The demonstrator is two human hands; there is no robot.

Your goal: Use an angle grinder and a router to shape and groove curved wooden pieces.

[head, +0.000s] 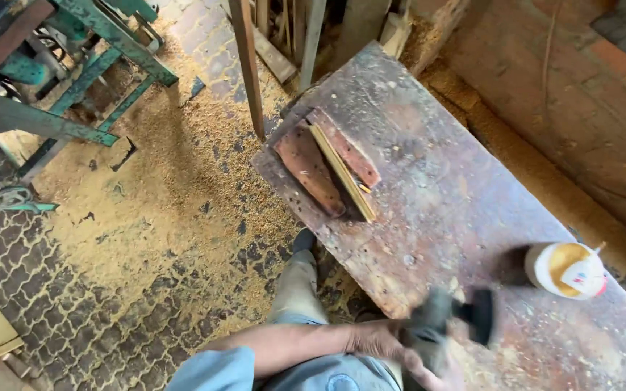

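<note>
My left hand reaches in from the lower left, past a blue sleeve, and grips the body of a dark grey handheld power tool. The tool is motion-blurred and has a black round head. My right hand sits under the tool at the bottom edge, blurred, fingers wrapped on it. The tool hovers over the near edge of a worn, stained wooden bench. Farther up the bench lie two reddish-brown boards with a thin pale wood strip between them.
A white bottle with yellowish contents lies on the bench to the right. Sawdust covers the paved floor. A green metal machine frame stands at upper left. Upright wooden slats lean behind the bench. My trouser leg is beside the bench.
</note>
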